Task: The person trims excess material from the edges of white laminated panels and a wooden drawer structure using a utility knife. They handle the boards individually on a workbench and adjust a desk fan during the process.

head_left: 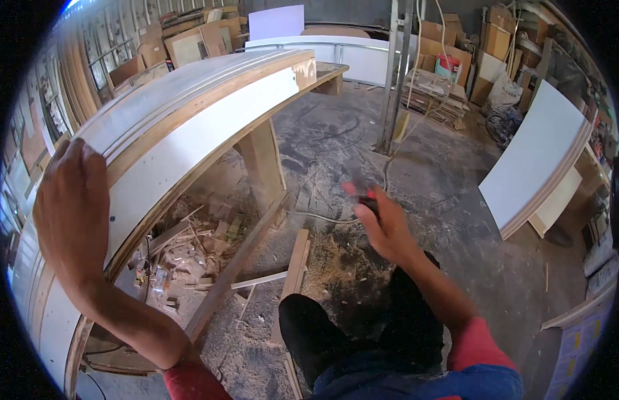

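A long curved white panel (189,133) with layered wooden edges sweeps across the left side, propped on a wooden work stand (263,157). My left hand (73,213) rests on its near part, with the fingers curled over the upper edge. Over the floor to the right of the panel, my right hand (389,230) is closed around a hand tool with a red-and-black handle (368,199). The tool's far end is smeared by motion, so its exact kind cannot be made out.
Wood offcuts (196,257) and sawdust litter the floor under the panel. A wooden bar (239,267) runs low near my legs. A cable (323,217) crosses the floor toward a metal post (391,87). Another curved white panel (536,157) leans at the right.
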### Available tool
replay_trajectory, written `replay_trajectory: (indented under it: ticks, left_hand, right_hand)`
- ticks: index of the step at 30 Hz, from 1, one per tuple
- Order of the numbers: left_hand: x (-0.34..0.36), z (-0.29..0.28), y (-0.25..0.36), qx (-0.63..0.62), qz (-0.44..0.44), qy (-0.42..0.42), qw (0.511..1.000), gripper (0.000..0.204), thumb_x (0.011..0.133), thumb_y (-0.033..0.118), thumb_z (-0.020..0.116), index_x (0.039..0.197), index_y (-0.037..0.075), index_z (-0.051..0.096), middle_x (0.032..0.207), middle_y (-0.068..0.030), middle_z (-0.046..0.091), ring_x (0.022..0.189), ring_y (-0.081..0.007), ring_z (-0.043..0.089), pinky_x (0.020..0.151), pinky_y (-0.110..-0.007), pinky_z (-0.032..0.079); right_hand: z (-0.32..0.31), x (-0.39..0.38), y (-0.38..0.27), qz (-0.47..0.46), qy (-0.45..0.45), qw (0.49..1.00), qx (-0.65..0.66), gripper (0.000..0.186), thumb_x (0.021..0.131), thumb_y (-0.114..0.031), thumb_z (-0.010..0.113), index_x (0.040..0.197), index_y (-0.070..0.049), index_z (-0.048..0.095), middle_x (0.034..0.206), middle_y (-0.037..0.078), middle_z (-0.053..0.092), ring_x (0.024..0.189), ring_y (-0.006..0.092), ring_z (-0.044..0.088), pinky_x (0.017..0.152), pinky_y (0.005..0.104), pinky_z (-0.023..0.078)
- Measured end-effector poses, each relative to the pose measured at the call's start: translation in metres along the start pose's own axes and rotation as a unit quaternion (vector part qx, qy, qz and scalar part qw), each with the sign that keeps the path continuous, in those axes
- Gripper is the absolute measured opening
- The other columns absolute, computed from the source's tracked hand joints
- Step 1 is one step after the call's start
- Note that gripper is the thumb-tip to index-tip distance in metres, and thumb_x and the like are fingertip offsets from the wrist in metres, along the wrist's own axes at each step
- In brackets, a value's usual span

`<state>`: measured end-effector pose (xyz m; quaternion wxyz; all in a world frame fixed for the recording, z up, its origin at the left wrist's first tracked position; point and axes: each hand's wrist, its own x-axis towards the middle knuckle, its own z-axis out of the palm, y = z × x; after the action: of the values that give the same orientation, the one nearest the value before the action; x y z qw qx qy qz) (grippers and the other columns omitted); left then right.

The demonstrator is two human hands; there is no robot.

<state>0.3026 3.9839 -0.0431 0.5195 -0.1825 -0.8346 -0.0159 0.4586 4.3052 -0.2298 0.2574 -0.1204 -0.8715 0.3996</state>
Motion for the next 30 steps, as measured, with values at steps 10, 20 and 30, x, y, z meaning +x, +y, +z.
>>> replay_trajectory:
  ticks: [10,20,30]
  left_hand:
    - [0.002,0.008,0.015,-0.05,-0.066,0.003,0.997,0.024,0.097,0.017,0.044,0.088,-0.003,0.055,0.074,-0.0155,0.051,0.062,-0.0263,0.048,0.064,-0.037,0.04]
    - [0.008,0.004,-0.03,-0.149,-0.12,-0.089,0.977,0.014,0.094,0.01,0.053,0.086,0.0,0.058,0.08,-0.0015,0.053,0.075,-0.0108,0.047,0.071,-0.027,0.038]
    - [0.013,-0.01,-0.03,-0.107,-0.218,-0.142,0.959,0.019,0.09,0.015,0.055,0.077,0.002,0.056,0.071,0.0014,0.045,0.069,-0.0087,0.04,0.064,-0.027,0.032]
  right_hand:
    - [0.018,0.173,0.026,-0.398,0.109,0.91,0.047,0.037,0.097,-0.029,0.063,0.104,0.006,0.051,0.154,0.029,0.032,0.141,0.0446,0.035,0.11,0.048,0.036]
    - [0.035,0.232,0.044,-0.512,0.124,0.844,0.1,0.043,0.091,-0.041,0.066,0.081,-0.001,0.053,0.159,0.027,0.024,0.147,0.0438,0.025,0.113,0.0596,0.028]
    - [0.005,0.217,0.092,-0.427,-0.079,0.864,0.254,0.04,0.093,-0.035,0.067,0.095,0.001,0.051,0.113,0.023,0.059,0.105,0.0363,0.062,0.086,0.0483,0.05]
